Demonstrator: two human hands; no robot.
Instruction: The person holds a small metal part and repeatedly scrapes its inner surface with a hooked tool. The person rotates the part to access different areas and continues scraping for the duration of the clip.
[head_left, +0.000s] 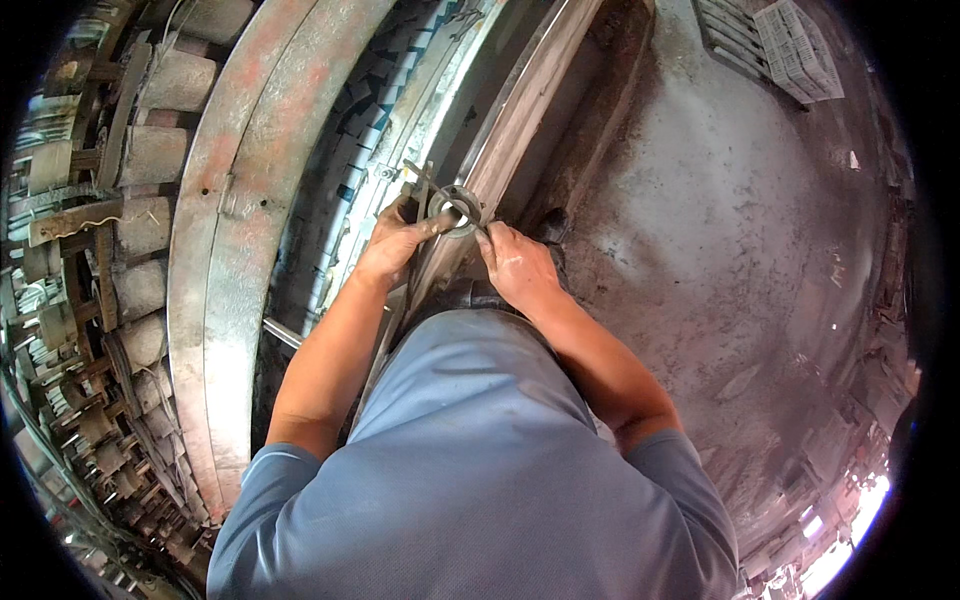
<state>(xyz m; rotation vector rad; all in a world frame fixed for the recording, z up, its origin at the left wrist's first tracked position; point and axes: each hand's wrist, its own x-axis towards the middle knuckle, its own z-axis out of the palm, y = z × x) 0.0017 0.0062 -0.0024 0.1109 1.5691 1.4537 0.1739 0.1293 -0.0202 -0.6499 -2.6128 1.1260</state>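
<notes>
A round grey metal ring (470, 200) is held in front of me over the edge of a long metal beam. My left hand (393, 240) grips it from the left, with the thumb reaching across into its opening. My right hand (522, 264) is closed at the ring's lower right rim, its fingertips pinched together. Whether those fingers grip the rim itself or a small thing beside it, I cannot make out. Just beyond my left fingers, thin metal bars (425, 176) cross near the ring.
A long worn rail (530, 100) runs away from me beneath the ring. Left of it lie a slotted metal track (400, 130) and a broad curved beam (230, 200). Stacked blocks (150, 160) line the far left. A pale crate (798, 50) stands on the stained floor (700, 200) at the far right.
</notes>
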